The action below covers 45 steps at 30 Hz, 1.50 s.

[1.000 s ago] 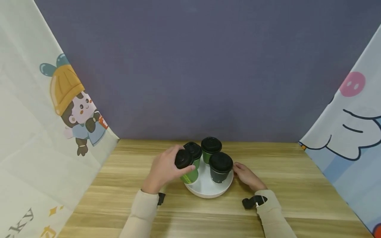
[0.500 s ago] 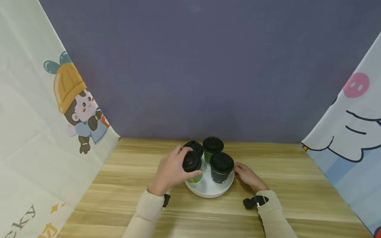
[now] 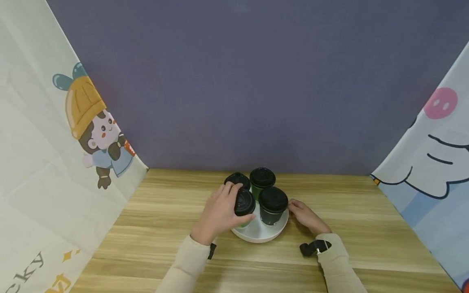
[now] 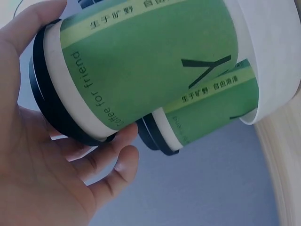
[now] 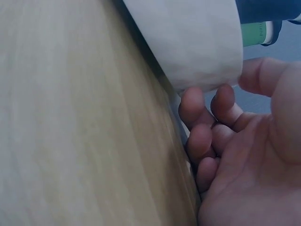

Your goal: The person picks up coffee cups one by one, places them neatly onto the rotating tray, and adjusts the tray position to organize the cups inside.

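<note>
A green paper coffee cup with a black lid (image 4: 150, 61) is in my left hand (image 3: 220, 211), whose thumb and fingers curl round the lid. It stands at the front left of a round white tray (image 3: 258, 237) with a low wall. Behind it is another black-lidded cup (image 3: 237, 179), mostly hidden in the head view but green in the left wrist view. A green cup (image 3: 257, 192) stands at the back, and a dark grey cup (image 3: 270, 216) at the right. My right hand (image 3: 306, 216) holds the tray's right edge, thumb at the rim and fingertips against the wall.
The tray stands on a wooden table (image 3: 154, 228). A dark grey-blue panel (image 3: 234, 89) rises behind the table. Printed cloths stand at the left (image 3: 33, 134) and right (image 3: 439, 162) sides.
My left hand has moved the green cup rightward over the tray, closer to the dark grey cup. My right hand has stayed at the tray's edge.
</note>
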Motion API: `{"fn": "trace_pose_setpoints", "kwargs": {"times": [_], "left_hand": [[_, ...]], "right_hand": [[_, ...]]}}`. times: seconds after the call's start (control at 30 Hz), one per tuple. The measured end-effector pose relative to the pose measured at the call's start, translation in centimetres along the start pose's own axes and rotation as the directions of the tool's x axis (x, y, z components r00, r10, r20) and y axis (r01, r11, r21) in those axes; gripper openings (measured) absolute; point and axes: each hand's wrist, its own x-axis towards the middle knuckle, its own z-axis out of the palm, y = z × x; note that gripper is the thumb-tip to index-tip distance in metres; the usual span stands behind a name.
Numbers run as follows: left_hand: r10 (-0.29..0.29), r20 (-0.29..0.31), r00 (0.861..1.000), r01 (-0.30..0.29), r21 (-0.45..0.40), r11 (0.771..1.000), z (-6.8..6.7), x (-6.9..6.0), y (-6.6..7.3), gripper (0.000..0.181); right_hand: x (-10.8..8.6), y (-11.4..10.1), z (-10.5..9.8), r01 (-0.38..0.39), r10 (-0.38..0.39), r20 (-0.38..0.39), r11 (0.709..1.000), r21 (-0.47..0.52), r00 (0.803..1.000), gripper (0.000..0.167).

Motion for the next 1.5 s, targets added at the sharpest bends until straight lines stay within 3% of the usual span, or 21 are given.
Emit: {"fn": "trace_pose_setpoints", "kwargs": {"times": [0.23, 0.43, 0.73, 1.17, 1.5], "left_hand": [[0.027, -0.005, 1.000, -0.026, 0.066, 0.997, 0.6, 0.0, 0.5, 0.085], [0.046, -0.029, 0.999, -0.046, 0.015, 0.999, 0.7, 0.0, 0.5, 0.073], [0.118, -0.031, 0.992, -0.116, 0.064, 0.991, 1.3, 0.3, 1.2, 0.081], [0.095, -0.011, 0.995, -0.094, 0.041, 0.995, 2.0, 0.3, 1.9, 0.082], [0.105, -0.013, 0.994, -0.104, 0.019, 0.994, 2.2, 0.4, 1.7, 0.082]], "right_hand": [[-0.1, 0.0, 0.0, -0.010, 0.010, 0.004, 1.000, 0.013, 1.000, 0.027], [-0.2, 0.0, 0.0, -0.006, 0.006, -0.006, 1.000, 0.007, 1.000, 0.026], [-0.1, -0.1, -0.3, 0.010, -0.011, 0.018, 1.000, 0.030, 1.000, 0.028], [0.0, 0.1, -0.5, 0.002, -0.002, 0.010, 1.000, 0.004, 1.000, 0.028], [-2.1, -3.7, -0.5, 0.017, -0.017, 0.009, 1.000, 0.000, 1.000, 0.026]]}}
